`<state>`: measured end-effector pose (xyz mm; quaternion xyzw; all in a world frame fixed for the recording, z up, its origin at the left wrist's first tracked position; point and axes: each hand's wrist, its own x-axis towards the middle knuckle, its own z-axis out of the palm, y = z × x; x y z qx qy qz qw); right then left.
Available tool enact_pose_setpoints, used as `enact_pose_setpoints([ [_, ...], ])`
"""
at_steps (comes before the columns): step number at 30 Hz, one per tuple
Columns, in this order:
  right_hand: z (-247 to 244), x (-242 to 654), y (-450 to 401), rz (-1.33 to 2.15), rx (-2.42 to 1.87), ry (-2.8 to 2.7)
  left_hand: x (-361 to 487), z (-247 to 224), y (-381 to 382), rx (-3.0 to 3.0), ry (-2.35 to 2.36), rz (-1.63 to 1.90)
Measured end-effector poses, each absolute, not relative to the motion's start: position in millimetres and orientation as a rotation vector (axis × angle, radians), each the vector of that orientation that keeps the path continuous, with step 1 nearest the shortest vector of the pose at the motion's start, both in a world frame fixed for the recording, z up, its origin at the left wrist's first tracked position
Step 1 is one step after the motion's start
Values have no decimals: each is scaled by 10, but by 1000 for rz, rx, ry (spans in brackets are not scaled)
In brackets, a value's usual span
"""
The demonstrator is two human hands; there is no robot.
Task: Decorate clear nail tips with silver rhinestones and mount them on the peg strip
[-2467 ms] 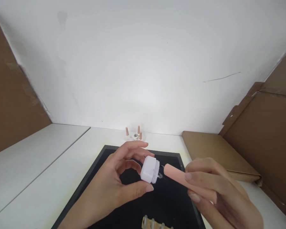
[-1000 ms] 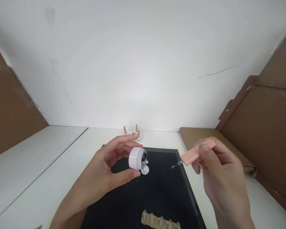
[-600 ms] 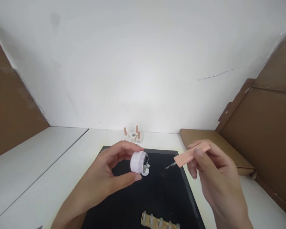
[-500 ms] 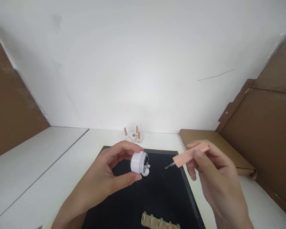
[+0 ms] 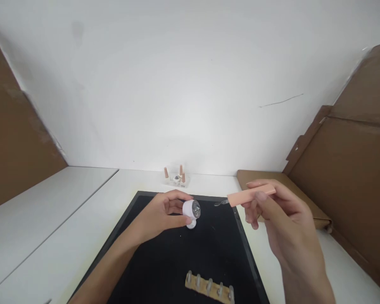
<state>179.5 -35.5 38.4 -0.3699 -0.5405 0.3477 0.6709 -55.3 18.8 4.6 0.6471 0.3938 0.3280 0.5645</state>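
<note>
A small white jar (image 5: 188,208) sits sideways between the thumb and fingers of my left hand (image 5: 164,211). Its open mouth faces right and shows a shiny silver-grey filling. My right hand (image 5: 272,207) pinches a peach nail polish brush (image 5: 247,196) by its long cap. The bristle tip, coated with something greyish, points left at the jar and is apart from it. Behind and below the jar a round white lid (image 5: 191,224) lies on the black mat (image 5: 180,257). Nearer to me is a tan strip (image 5: 209,288) carrying several clear nail tips.
A clear holder (image 5: 175,182) with several peach-capped items stands at the back by the white wall (image 5: 190,84). On the right lies a flat cardboard box (image 5: 256,175) beside an upright cardboard panel (image 5: 351,169). Another brown panel (image 5: 19,118) stands at left.
My left hand has moved slightly away from me with the jar, whose mouth has turned more towards me. My right hand has raised the brush slightly and levelled it.
</note>
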Motion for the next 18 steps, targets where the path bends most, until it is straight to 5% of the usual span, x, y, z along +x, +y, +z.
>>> enact_pose_setpoints([
  [10, 349, 1926, -379, 726, -827, -1271, -688, -1027, 51, 1491, 1098, 476],
  [18, 344, 1932, -384, 734, -804, -1276, -872, -1272, -64, 1802, 1285, 484],
])
